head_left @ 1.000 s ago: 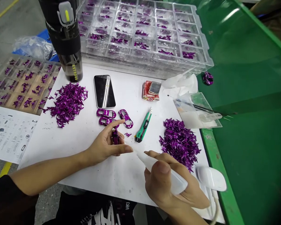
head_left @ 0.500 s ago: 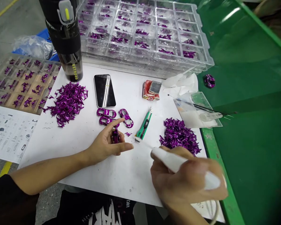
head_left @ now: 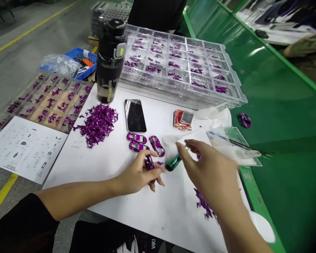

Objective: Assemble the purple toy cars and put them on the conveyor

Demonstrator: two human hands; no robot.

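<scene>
My left hand (head_left: 142, 172) is closed around a small shiny purple toy car body (head_left: 149, 165), held just above the white work surface. Three similar car bodies (head_left: 157, 146) lie beyond its fingers, and a loose purple sliver (head_left: 159, 163) rests beside them. Over the green utility knife (head_left: 173, 162) hovers my right hand (head_left: 208, 172), smeared by motion. Its thumb and a finger point toward the knife, partly covering it. A pale, blurred streak (head_left: 172, 139) shows by those fingertips; its kind is unclear. My right forearm partly hides a heap of purple pieces (head_left: 204, 203).
Another purple heap (head_left: 98, 123) lies left of a phone (head_left: 135, 116). Behind stand a dark bottle (head_left: 110, 63) and clear compartment boxes (head_left: 184, 100). Tweezers (head_left: 243, 146) lie on a plastic bag at right. A printed sheet (head_left: 26, 149) and a blue bin (head_left: 91, 72) are left.
My right hand has moved forward and left to above the knife. The white pen-like tool it gripped is no longer clearly visible. My left hand keeps the car body. The view has shifted.
</scene>
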